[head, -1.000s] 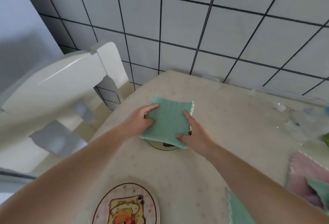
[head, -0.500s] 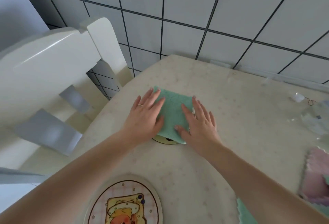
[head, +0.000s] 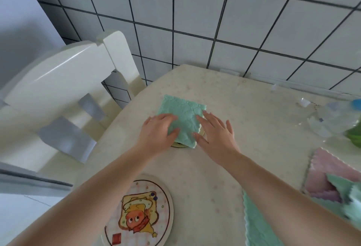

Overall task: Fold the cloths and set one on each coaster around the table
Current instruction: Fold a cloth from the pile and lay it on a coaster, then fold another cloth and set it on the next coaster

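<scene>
A folded green cloth (head: 182, 116) lies on a round coaster (head: 178, 144), of which only a sliver shows under the cloth's near edge. My left hand (head: 158, 133) rests flat at the cloth's left edge, thumb on the fabric. My right hand (head: 214, 134) lies with straight fingers on its right edge. A second round coaster (head: 140, 214) with a cartoon picture sits uncovered near the table's front edge. More cloths lie at the right: a pink cloth (head: 330, 175) and another green cloth (head: 257, 226).
The beige table (head: 254, 120) stands against a white tiled wall (head: 214, 21). A white chair (head: 64, 81) stands close at the table's left side. Clear plastic wrap and a bottle (head: 340, 118) lie at the far right.
One second ago both hands gripped the green cloth's edges over the coaster. They have since flattened onto it, and now they have slid outward toward its left and right edges.
</scene>
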`<state>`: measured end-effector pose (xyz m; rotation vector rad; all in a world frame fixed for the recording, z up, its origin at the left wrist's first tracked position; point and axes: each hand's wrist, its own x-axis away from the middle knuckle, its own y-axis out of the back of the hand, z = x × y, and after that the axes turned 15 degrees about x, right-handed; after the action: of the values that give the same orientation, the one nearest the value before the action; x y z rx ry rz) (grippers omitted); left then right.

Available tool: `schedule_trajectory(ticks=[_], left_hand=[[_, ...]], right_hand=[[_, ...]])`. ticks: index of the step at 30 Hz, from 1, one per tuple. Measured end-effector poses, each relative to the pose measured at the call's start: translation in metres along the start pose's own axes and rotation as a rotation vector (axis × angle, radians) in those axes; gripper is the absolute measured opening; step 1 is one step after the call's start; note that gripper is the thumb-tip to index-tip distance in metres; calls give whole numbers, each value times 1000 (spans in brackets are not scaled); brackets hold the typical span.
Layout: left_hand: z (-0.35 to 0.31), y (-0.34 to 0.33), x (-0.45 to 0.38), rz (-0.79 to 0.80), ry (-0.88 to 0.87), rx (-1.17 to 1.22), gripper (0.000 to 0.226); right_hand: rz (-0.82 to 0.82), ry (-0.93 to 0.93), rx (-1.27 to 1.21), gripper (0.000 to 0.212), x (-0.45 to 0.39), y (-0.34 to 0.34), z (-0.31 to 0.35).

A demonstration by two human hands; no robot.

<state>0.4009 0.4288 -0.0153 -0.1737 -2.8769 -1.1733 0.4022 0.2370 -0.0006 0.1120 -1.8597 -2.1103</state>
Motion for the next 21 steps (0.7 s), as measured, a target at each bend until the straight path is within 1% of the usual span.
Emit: schedule_trajectory(ticks=[1,3,6,10,12,15,19,21], left_hand=[[-12,1,12,-23,-5,133,48],[-36,0,37,-7,6,329,32],[-65,-5,71,4,-26,476,24],[-98,-25,110,20,10,669,11],[-115,-38,129,44,-2,712,14],[-141,-60,153,104,5,713,22],[-175,-101,179,157,8,724,14],[-194,-124,190,185,8,728,17]], right_hand=[[-44,11,-29,54,12,6,-1],[-102,26,-82,50,37,18,-4],[-143,10,-152,44,78,31,-13],[-175,-41,-260,37,141,41,-31],[-181,-52,-289,36,175,40,-43],[-183,-83,-304,35,224,34,-65],[-184,-135,-279,35,282,27,-102],[-166,-144,-265,35,308,25,-123]])
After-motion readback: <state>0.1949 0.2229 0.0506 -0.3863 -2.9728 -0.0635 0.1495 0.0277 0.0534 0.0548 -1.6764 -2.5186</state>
